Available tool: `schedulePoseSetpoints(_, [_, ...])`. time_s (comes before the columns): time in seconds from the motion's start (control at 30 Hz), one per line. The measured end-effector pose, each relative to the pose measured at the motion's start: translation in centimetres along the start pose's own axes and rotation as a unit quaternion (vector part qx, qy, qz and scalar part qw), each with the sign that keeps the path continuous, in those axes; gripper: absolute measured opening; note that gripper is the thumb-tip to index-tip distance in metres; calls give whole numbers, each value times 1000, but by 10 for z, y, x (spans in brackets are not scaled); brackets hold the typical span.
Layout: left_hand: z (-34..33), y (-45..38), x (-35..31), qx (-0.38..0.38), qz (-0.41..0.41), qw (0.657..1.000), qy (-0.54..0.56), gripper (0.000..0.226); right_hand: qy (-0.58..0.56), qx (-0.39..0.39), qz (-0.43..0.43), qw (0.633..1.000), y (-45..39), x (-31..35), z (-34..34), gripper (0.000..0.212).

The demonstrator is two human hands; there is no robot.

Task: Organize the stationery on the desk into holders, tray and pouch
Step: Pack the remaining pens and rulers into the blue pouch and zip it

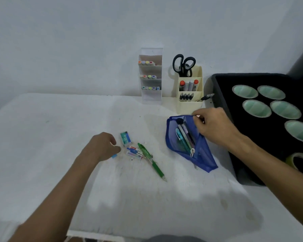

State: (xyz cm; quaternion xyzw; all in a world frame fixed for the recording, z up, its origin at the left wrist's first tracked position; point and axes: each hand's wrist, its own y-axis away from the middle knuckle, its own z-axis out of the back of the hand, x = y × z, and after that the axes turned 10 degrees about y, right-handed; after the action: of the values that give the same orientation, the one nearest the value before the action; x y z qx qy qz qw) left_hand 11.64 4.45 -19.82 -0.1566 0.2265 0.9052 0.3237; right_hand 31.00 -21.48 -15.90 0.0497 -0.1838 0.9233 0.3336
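Observation:
A blue mesh pouch (202, 154) lies open on the white desk (59, 137) with several pens inside. My right hand (215, 126) pinches its upper edge and holds the mouth open. My left hand (101, 145) hovers with curled fingers over a small light-blue item (114, 156), touching or pinching it; I cannot tell which. Right of it lie a teal boxed eraser (125, 138), a few small erasers or lead cases (134, 152) and a green pen (151, 161).
At the back wall stand a clear tiered holder (150, 95) with coloured markers and a cream holder (189, 105) with scissors (183, 65), markers and pens. A black tray (269, 79) with several green tape rolls fills the right side.

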Motion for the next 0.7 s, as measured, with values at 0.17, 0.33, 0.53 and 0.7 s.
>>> schedulePoseSetpoints(0.17, [-8, 10, 6, -7, 26, 1000, -8, 37, -27, 4, 5, 1000, -11, 20, -15, 24])
schedulePoseSetpoints(0.33, [-11, 12, 2, -13, 43, 999, 7, 31, -45, 15, 4, 999, -21, 23, -25, 24])
schedulePoseSetpoints(0.53, [-12, 18, -61, -31, -118, 984, 127, 30, -91, 55, -42, 993, -21, 12, -28, 24])
schedulePoseSetpoints(0.7, [-40, 20, -129, 162, -217, 957, 107, 10, -125, 61, -55, 989, -20, 9, -25, 20])
